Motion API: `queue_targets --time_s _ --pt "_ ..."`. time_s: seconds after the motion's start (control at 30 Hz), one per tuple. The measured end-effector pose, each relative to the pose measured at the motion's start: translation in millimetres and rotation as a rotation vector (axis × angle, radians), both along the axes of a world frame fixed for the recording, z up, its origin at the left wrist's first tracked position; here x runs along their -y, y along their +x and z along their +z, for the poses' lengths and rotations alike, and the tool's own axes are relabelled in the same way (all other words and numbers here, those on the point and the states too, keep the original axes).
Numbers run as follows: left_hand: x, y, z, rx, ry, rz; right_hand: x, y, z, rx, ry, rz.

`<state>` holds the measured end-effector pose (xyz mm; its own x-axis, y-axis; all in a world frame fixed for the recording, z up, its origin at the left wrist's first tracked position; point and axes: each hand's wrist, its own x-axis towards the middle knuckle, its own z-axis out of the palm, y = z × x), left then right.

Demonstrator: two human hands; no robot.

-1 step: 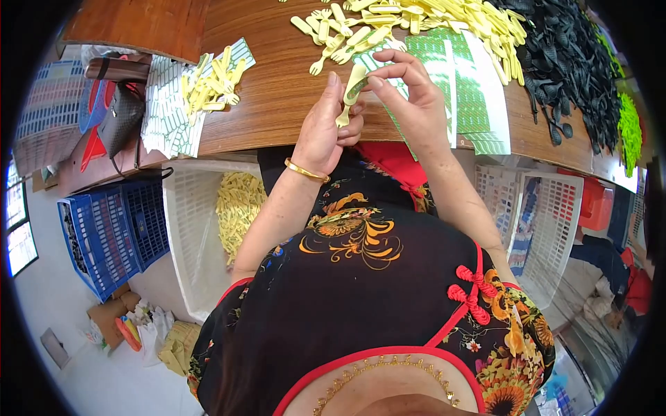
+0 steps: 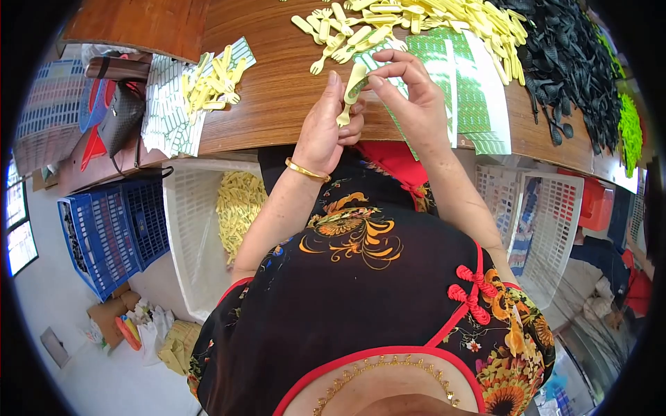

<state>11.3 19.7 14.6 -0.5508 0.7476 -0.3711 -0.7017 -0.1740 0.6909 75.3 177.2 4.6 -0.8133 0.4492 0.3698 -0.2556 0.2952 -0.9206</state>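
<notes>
My left hand (image 2: 320,125) holds a small pale yellow plastic fork (image 2: 345,114) upright between thumb and fingers, its tines pointing down toward me. Along the fork's handle lies a green sticker (image 2: 356,89), partly lifted at its right edge. The thumb and index finger of my right hand (image 2: 416,97) pinch that edge; the other fingers are raised. Just beyond my hands, green sticker sheets (image 2: 472,104) lie on the brown wooden table (image 2: 270,83). A loose heap of yellow forks (image 2: 444,15) spreads behind them.
A smaller pile of yellow forks (image 2: 218,80) rests on white backing sheets (image 2: 166,111) at left. Black plastic pieces (image 2: 565,62) and bright green ones (image 2: 629,132) cover the right side. Below the table edge stand a white crate (image 2: 184,229) holding yellow forks and another white crate (image 2: 555,229).
</notes>
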Motion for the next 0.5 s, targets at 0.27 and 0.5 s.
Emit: queue_targets --time_s 0.27,0.5 --pt "2.3 1.1 3.7 -0.053 -0.043 0.003 -10.8 -0.9 8.8 0.03 0.122 0.121" --pt "2.2 3.5 2.9 -0.1 -0.077 0.002 -6.6 0.9 14.2 0.041 0.189 0.097"
